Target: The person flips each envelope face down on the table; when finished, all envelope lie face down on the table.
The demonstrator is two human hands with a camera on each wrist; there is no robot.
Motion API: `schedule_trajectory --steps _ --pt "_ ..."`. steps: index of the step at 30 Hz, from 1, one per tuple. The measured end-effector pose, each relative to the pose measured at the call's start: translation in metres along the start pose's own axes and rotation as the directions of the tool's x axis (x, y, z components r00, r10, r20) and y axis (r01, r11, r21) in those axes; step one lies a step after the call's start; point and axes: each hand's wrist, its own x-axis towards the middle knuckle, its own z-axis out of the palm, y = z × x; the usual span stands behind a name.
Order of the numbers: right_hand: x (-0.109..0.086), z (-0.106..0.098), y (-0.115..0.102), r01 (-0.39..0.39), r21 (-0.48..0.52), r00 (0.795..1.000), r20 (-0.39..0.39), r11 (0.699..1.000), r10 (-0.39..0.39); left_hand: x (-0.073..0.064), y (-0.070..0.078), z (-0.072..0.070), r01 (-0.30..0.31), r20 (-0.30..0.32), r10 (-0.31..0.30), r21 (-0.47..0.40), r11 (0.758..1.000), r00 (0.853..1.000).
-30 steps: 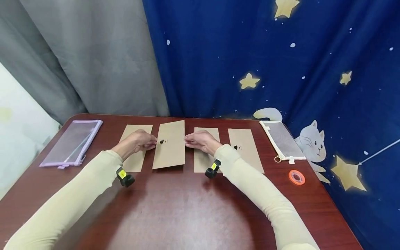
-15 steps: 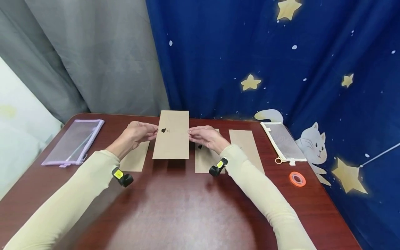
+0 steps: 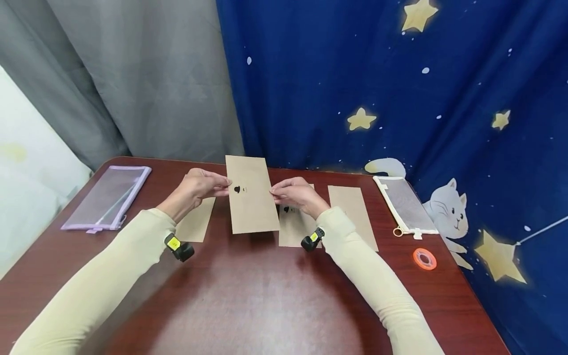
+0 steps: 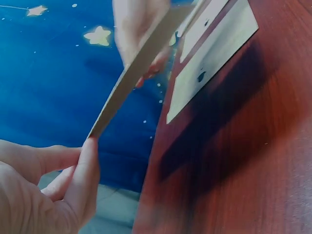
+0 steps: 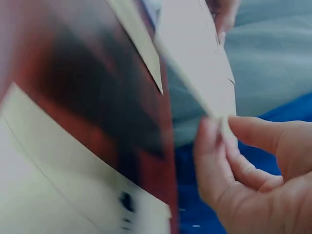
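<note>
A flat brown kraft-paper rectangle with a small black hat print is held above the table, tilted so its face shows in the head view. My left hand pinches its left edge between thumb and fingers. At the opposite edge, my right hand does the same. The left wrist view catches the held rectangle nearly edge-on. Similar rectangles lie on the table: one beneath my left hand, one partly hidden under my right hand, and another farther right.
On the dark red table, a purple-edged mesh zip pouch lies at far left. A white-edged mesh pouch lies at far right, with an orange ring-shaped object in front of it. Grey and blue curtains hang behind.
Both hands have raised the held rectangle off the table and tipped it. Over the last half second it has turned slightly and shifted a little right in the head view, which has also moved.
</note>
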Motion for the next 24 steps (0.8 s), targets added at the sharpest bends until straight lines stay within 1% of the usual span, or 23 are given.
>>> schedule_trajectory --steps 1,2,3,4,5,6,7,9,11,12,14,15,16,18,19,22,24 --pt "-0.002 0.002 -0.003 0.045 -0.114 0.998 -0.036 0.992 -0.050 -0.001 0.000 0.001 -0.011 -0.013 0.011 -0.001 1.000 1.000" --pt "-0.005 0.006 -0.006 0.090 -0.226 0.991 -0.073 0.970 -0.109 -0.003 -0.001 0.003 -0.024 -0.022 0.024 -0.003 1.000 0.999" --pt "-0.008 0.010 -0.010 0.132 -0.346 0.978 -0.106 0.929 -0.178 -0.004 -0.002 0.005 -0.033 -0.033 0.032 -0.010 0.999 0.999" --pt "-0.012 0.015 -0.013 0.166 -0.458 0.960 -0.127 0.873 -0.249 -0.005 -0.003 0.007 -0.042 -0.043 0.041 -0.021 0.999 0.998" --pt "-0.016 0.022 -0.017 0.192 -0.559 0.939 -0.135 0.807 -0.317 -0.006 -0.004 0.010 -0.051 -0.052 0.050 -0.031 0.998 0.997" --pt "-0.021 0.030 -0.020 0.216 -0.638 0.918 -0.125 0.739 -0.376 -0.007 -0.004 0.013 -0.058 -0.062 0.055 -0.047 0.997 0.997" --pt "-0.026 0.038 -0.023 0.249 -0.695 0.899 -0.093 0.674 -0.428 -0.007 -0.005 0.016 -0.061 -0.069 0.057 -0.064 0.996 0.996" --pt "-0.037 0.056 -0.026 0.301 -0.774 0.870 -0.015 0.557 -0.492 -0.007 -0.006 0.021 -0.057 -0.081 0.050 -0.091 0.994 0.995" --pt "-0.048 0.073 -0.027 0.328 -0.839 0.847 0.057 0.435 -0.528 -0.007 -0.007 0.026 -0.050 -0.094 0.041 -0.092 0.994 0.995" --pt "-0.052 0.080 -0.027 0.326 -0.870 0.836 0.083 0.370 -0.542 -0.007 -0.007 0.028 -0.049 -0.102 0.040 -0.090 0.995 0.994" --pt "-0.057 0.090 -0.026 0.298 -0.925 0.817 0.119 0.236 -0.564 -0.007 -0.006 0.030 -0.055 -0.118 0.045 -0.088 0.995 0.992" --pt "-0.058 0.094 -0.025 0.283 -0.943 0.808 0.136 0.176 -0.573 -0.008 -0.006 0.030 -0.062 -0.127 0.052 -0.079 0.995 0.991" --pt "-0.057 0.098 -0.024 0.268 -0.956 0.799 0.149 0.122 -0.583 -0.008 -0.006 0.031 -0.068 -0.139 0.059 -0.064 0.996 0.989" --pt "-0.055 0.104 -0.023 0.241 -0.970 0.787 0.175 0.034 -0.592 -0.008 -0.005 0.030 -0.078 -0.162 0.070 -0.041 0.996 0.984" --pt "-0.053 0.107 -0.024 0.227 -0.974 0.783 0.183 -0.001 -0.594 -0.008 -0.004 0.030 -0.078 -0.172 0.071 -0.037 0.996 0.982" --pt "-0.049 0.118 -0.024 0.145 -0.985 0.775 0.172 -0.094 -0.608 -0.010 -0.003 0.028 -0.077 -0.200 0.072 -0.018 0.997 0.977" --pt "-0.048 0.125 -0.025 0.098 -0.984 0.761 0.171 -0.150 -0.625 -0.012 -0.002 0.027 -0.072 -0.227 0.069 -0.005 0.997 0.971"
